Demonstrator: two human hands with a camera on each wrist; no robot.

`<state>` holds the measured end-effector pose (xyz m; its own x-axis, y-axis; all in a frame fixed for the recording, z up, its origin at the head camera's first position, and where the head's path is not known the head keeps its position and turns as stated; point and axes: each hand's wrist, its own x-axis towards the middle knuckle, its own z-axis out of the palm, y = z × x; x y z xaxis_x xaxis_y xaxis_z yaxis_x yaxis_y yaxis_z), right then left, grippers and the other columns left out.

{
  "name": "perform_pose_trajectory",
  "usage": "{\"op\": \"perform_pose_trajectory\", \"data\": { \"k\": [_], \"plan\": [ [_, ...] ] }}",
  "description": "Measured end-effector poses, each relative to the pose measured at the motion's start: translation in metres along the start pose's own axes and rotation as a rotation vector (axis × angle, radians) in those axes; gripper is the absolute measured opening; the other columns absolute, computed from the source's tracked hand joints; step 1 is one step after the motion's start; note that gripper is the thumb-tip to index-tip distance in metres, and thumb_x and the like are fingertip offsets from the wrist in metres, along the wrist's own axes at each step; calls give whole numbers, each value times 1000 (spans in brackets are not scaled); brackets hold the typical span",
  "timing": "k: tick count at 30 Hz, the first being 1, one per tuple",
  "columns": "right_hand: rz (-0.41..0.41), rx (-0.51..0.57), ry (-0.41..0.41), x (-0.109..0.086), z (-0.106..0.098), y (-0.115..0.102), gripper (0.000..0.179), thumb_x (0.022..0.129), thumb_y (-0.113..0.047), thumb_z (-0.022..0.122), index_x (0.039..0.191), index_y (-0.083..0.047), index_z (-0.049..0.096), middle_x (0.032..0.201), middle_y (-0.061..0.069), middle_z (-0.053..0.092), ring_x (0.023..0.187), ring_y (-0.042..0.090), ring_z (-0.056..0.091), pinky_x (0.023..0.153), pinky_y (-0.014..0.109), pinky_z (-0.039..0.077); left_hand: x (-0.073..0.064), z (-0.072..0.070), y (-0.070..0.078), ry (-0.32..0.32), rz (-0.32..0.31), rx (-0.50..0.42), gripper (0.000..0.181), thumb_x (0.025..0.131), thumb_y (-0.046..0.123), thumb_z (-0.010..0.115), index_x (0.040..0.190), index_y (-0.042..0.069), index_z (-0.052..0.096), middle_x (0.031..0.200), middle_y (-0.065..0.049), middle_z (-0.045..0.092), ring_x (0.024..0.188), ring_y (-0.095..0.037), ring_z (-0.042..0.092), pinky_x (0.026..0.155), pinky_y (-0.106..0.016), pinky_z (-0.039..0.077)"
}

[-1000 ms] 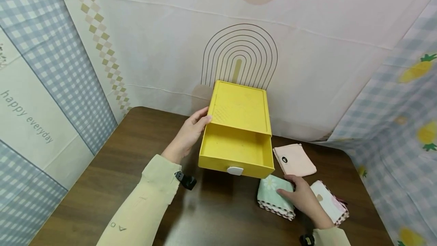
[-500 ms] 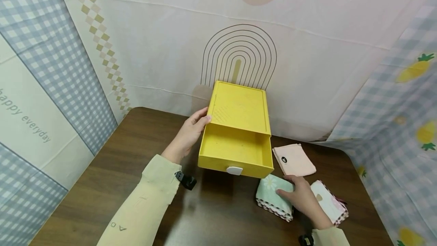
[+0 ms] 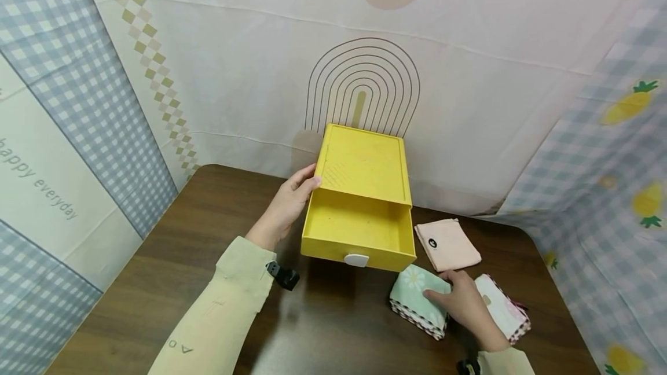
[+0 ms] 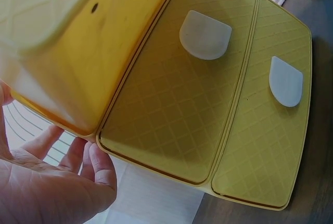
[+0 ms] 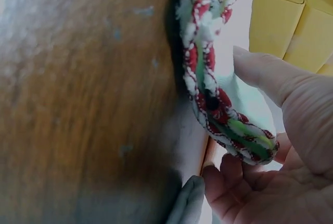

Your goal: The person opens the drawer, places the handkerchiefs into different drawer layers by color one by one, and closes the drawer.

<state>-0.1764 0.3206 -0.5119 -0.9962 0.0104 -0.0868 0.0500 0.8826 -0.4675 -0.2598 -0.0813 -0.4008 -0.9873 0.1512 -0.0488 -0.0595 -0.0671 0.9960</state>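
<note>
A yellow drawer cabinet [image 3: 367, 161] stands at the back of the table, its top drawer [image 3: 359, 252] pulled out and bare inside. My left hand [image 3: 285, 207] holds the cabinet's left side, thumb at the top edge and bent fingers along the side wall. On the table at front right, my right hand [image 3: 466, 302] grips a folded green towel [image 3: 417, 291] by its right side. In the right wrist view, the thumb lies on the folded towel [image 5: 250, 101] and the other fingers reach round its far end, by the red-and-white stitched edges.
A folded pink towel [image 3: 450, 245] lies right of the cabinet. Another folded white towel [image 3: 500, 308] with a checked edge lies beyond my right hand. Two lower drawers with white handles [image 4: 205, 35] show in the left wrist view. A patterned cloth [image 3: 234, 62] hangs behind the table.
My right fingertips shift slightly on the green towel, which stays on the table. My left hand and the opened drawer hold their places.
</note>
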Motion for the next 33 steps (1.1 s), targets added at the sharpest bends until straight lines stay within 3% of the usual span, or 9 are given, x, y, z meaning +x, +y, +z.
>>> {"op": "perform_pose_trajectory", "data": {
  "k": [7,13,16,19,23,28,33],
  "plan": [
    [49,58,-58,-8,-7,-4,34,82,-33,77,98,-6,63,100,8,59,84,22,52,71,40,45,0,1,1,-6,-6,-2,53,98,39,55,148,30,40,147,2,41,128,-24,44,106,-44,34],
    [28,203,-13,-14,-17,-12,29,85,-31,75,99,-7,65,100,6,64,80,18,51,64,30,44,0,0,1,-5,-2,-2,52,96,43,57,145,32,43,145,3,43,126,-23,46,106,-44,34],
    [29,278,9,-16,-26,-16,35,86,-38,74,103,-8,65,104,5,64,84,16,51,66,28,45,1,-1,0,-3,3,-4,51,95,44,58,144,33,45,143,5,45,125,-21,47,106,-42,34],
    [55,349,26,-19,-39,-20,44,86,-43,72,110,-7,63,98,6,60,77,17,49,62,30,45,2,0,-1,0,6,-7,51,95,43,59,143,33,46,142,4,46,124,-21,47,105,-43,35],
    [57,389,95,-24,-65,-24,49,87,-47,69,118,-9,61,87,8,55,65,17,49,53,33,47,3,2,-1,5,7,-1,52,94,44,59,143,33,46,141,4,46,124,-22,48,105,-43,35],
    [8,457,271,-30,-102,-40,43,89,-38,69,121,-11,60,67,1,51,52,13,48,44,32,45,2,3,0,13,7,3,52,95,44,59,144,33,45,143,5,45,125,-21,46,105,-43,35],
    [-26,719,415,-32,-136,-68,33,87,-23,74,115,-10,64,70,-2,60,55,8,56,45,24,47,3,3,-3,16,11,6,52,95,44,58,144,33,45,142,5,45,125,-20,47,105,-41,35]
  ]
}}
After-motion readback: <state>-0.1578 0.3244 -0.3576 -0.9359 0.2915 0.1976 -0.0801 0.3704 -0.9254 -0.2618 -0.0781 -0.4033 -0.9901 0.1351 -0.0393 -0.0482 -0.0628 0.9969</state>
